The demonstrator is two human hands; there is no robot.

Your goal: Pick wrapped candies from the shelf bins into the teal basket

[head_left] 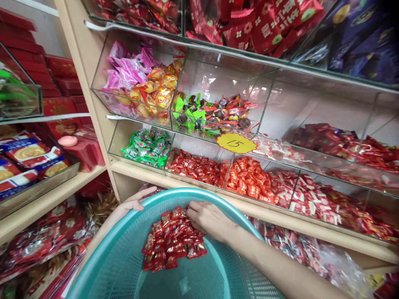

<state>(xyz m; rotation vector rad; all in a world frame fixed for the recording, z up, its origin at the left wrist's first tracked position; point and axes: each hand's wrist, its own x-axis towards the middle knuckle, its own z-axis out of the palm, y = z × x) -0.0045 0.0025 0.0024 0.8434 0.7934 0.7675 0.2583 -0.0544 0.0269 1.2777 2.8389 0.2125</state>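
Observation:
A teal plastic basket (102, 261) with perforated sides stands tilted toward me below the shelves. My left hand (132, 203) is closed over its far left rim, the thumb and fingers on the edge. Inside the basket lies a heap of small red-wrapped candies (170, 241) with gold print. My right hand (207, 218) reaches into the basket from the right, fingers curled on the candies at the heap's upper right side. The palm and most fingertips are hidden from view.
Clear shelf bins hold green-wrapped candies (148, 146), small red candies (196, 166) and orange-red candies (247, 178). A yellow price tag (237, 143) reads 15. The wooden shelf edge (149, 178) runs just behind the basket. Bagged goods (43, 243) lie at lower left.

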